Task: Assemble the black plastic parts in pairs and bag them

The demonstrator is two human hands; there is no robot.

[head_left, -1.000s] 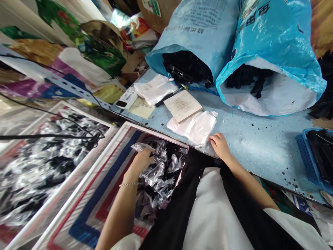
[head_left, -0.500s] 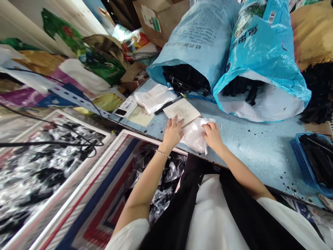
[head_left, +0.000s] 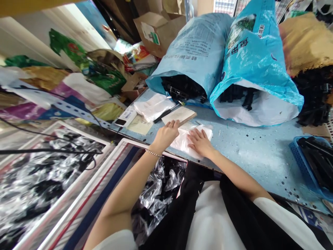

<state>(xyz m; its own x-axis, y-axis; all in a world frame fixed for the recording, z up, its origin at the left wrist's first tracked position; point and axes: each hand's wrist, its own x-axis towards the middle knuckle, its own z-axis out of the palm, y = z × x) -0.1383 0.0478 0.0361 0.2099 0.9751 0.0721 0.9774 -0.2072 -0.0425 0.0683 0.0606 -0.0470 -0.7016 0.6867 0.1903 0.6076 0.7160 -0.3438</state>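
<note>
My right hand (head_left: 200, 143) lies flat on a thin white plastic bag (head_left: 188, 141), pressing it to the table. My left hand (head_left: 166, 135) rests palm down just left of that bag, its fingertips at the lower edge of a tan square board (head_left: 179, 115). Neither hand grips anything. A folded stack of white plastic bags (head_left: 153, 107) lies beyond the board, with a black marker pen (head_left: 162, 116) between them. A bead bracelet (head_left: 153, 153) circles my left wrist.
The speckled pale-blue table (head_left: 255, 146) runs to the right. Two blue woven sacks (head_left: 197, 52) of black parts stand behind it. A blue plastic basket (head_left: 307, 166) sits at right. Below the table edge, striped bags (head_left: 47, 180) hold clear-wrapped black items.
My left hand has come back from the bag pile below the table onto the tabletop. My right hand has gone from pinching the white bag to lying flat on it.
</note>
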